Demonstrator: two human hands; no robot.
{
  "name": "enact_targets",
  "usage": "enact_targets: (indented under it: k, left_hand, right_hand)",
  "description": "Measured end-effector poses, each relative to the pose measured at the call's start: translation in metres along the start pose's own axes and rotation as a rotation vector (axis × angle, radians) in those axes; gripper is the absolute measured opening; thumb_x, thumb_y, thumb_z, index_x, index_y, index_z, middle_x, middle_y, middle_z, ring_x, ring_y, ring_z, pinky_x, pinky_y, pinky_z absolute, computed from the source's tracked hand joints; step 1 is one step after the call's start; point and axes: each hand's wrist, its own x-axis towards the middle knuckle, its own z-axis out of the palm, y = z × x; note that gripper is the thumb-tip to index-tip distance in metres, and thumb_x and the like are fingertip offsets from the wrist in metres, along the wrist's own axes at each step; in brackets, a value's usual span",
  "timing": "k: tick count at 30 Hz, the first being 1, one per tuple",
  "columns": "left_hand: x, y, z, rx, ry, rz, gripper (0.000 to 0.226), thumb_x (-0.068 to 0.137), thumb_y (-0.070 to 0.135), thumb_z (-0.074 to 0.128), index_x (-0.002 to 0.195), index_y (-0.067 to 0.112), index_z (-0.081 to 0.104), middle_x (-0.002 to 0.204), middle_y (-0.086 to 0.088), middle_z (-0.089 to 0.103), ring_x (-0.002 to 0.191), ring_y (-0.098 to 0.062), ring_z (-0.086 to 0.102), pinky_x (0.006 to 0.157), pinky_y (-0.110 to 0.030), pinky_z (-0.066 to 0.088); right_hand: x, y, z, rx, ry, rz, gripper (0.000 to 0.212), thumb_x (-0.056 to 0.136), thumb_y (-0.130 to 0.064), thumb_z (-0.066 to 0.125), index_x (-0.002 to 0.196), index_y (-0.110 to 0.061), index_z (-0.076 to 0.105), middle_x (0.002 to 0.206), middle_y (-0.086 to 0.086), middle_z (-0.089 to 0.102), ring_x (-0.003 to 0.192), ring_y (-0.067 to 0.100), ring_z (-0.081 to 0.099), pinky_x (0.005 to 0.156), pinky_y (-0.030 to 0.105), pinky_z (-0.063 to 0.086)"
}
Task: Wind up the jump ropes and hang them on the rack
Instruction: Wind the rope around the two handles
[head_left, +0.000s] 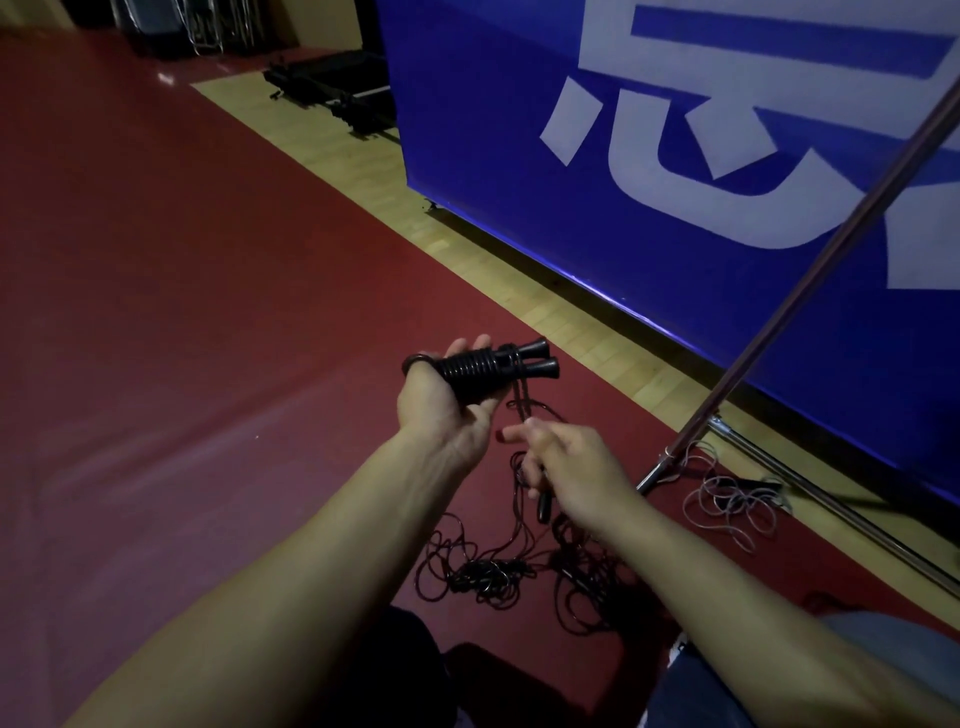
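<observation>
My left hand (447, 410) holds a pair of black jump-rope handles (493, 366) side by side, with black cord wound in tight coils round their middle. The handles' flared ends point right. From the coils the loose cord runs down to my right hand (566, 462), which pinches it and also grips another dark handle below the fingers. More black cord (498, 571) lies tangled on the red floor under my hands. A brown pole of the rack (810, 280) slants up to the right from its metal base (670, 467).
A grey jump rope (732, 499) lies in loose loops by the rack base. A blue banner wall (675, 156) with white characters stands to the right, along a strip of wooden floor. Black equipment (337, 93) sits at the back. My knees show at the bottom.
</observation>
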Motion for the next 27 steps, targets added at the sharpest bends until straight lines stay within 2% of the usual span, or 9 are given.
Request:
enact_targets:
  k: [4, 8, 11, 13, 15, 17, 20, 23, 27]
  left_hand:
    - [-0.003, -0.012, -0.003, 0.032, 0.037, -0.021, 0.026, 0.104, 0.019, 0.038, 0.107, 0.004, 0.06, 0.104, -0.02, 0.072, 0.099, -0.028, 0.07, 0.056, -0.037, 0.06]
    - [-0.005, -0.003, -0.001, 0.061, -0.024, -0.058, 0.026, 0.104, 0.02, 0.038, 0.103, 0.006, 0.06, 0.094, -0.018, 0.073, 0.085, -0.027, 0.071, 0.066, -0.043, 0.059]
    - [-0.009, 0.003, -0.002, 0.201, -0.102, -0.151, 0.024, 0.103, 0.02, 0.039, 0.109, 0.007, 0.059, 0.101, -0.019, 0.073, 0.085, -0.027, 0.072, 0.052, -0.04, 0.059]
    - [-0.01, 0.004, -0.004, 0.326, -0.13, -0.179, 0.025, 0.104, 0.021, 0.039, 0.113, 0.007, 0.058, 0.101, -0.018, 0.073, 0.081, -0.024, 0.074, 0.053, -0.04, 0.059]
    - [-0.008, 0.007, -0.005, 0.454, -0.149, -0.183, 0.024, 0.104, 0.022, 0.039, 0.105, 0.007, 0.058, 0.084, -0.013, 0.075, 0.075, -0.021, 0.075, 0.054, -0.039, 0.061]
    - [-0.008, 0.011, -0.004, 0.571, -0.192, -0.205, 0.023, 0.104, 0.022, 0.04, 0.101, 0.008, 0.057, 0.085, -0.01, 0.074, 0.074, -0.02, 0.074, 0.052, -0.035, 0.06]
    - [-0.009, 0.019, -0.002, 0.693, -0.263, -0.247, 0.021, 0.103, 0.024, 0.041, 0.105, 0.009, 0.055, 0.102, -0.011, 0.068, 0.078, -0.02, 0.073, 0.054, -0.034, 0.06]
    - [-0.012, 0.021, -0.003, 0.83, -0.288, -0.214, 0.02, 0.101, 0.021, 0.039, 0.095, 0.012, 0.056, 0.079, -0.003, 0.07, 0.079, -0.019, 0.071, 0.062, -0.038, 0.058]
    - [-0.011, 0.014, -0.007, 0.921, -0.219, -0.171, 0.031, 0.105, 0.026, 0.035, 0.095, 0.009, 0.06, 0.086, -0.012, 0.075, 0.085, -0.025, 0.071, 0.071, -0.046, 0.058]
  right_hand:
    - [-0.005, 0.004, 0.004, -0.324, -0.047, -0.022, 0.038, 0.102, -0.034, 0.042, 0.066, -0.025, 0.049, 0.052, -0.009, 0.052, 0.044, 0.004, 0.048, 0.051, 0.028, 0.042]
    - [-0.002, 0.004, 0.001, -0.195, 0.01, 0.039, 0.026, 0.103, -0.027, 0.043, 0.078, -0.027, 0.051, 0.064, -0.005, 0.053, 0.052, 0.004, 0.053, 0.053, 0.022, 0.045]
    - [0.008, 0.009, -0.007, 0.068, 0.031, 0.237, 0.013, 0.101, -0.026, 0.047, 0.104, -0.024, 0.06, 0.074, -0.001, 0.057, 0.065, 0.016, 0.063, 0.069, 0.039, 0.06]
    - [0.012, 0.013, -0.016, -0.089, 0.014, 0.239, 0.013, 0.099, -0.026, 0.05, 0.099, -0.033, 0.061, 0.075, -0.008, 0.058, 0.069, 0.015, 0.067, 0.07, 0.039, 0.061]
    - [0.013, 0.018, -0.025, -0.426, 0.094, 0.096, 0.029, 0.095, -0.01, 0.053, 0.08, -0.034, 0.057, 0.075, -0.01, 0.055, 0.072, 0.017, 0.062, 0.064, 0.032, 0.054]
    - [0.012, 0.018, -0.034, -0.59, 0.242, -0.086, 0.026, 0.09, -0.003, 0.06, 0.083, -0.028, 0.064, 0.081, -0.006, 0.059, 0.076, 0.018, 0.059, 0.064, 0.032, 0.049]
    - [0.01, 0.014, -0.045, -0.716, 0.41, -0.372, 0.019, 0.095, -0.022, 0.056, 0.08, -0.013, 0.063, 0.064, -0.003, 0.058, 0.052, 0.017, 0.054, 0.044, 0.028, 0.041]
    - [0.01, 0.011, -0.056, -0.793, 0.408, -0.543, 0.035, 0.095, -0.035, 0.047, 0.074, -0.009, 0.059, 0.061, -0.002, 0.053, 0.049, 0.019, 0.047, 0.039, 0.028, 0.036]
    - [0.012, 0.008, -0.069, -0.947, 0.232, -0.646, 0.015, 0.083, -0.019, 0.069, 0.077, -0.01, 0.059, 0.074, -0.002, 0.05, 0.069, 0.02, 0.046, 0.054, 0.028, 0.036]
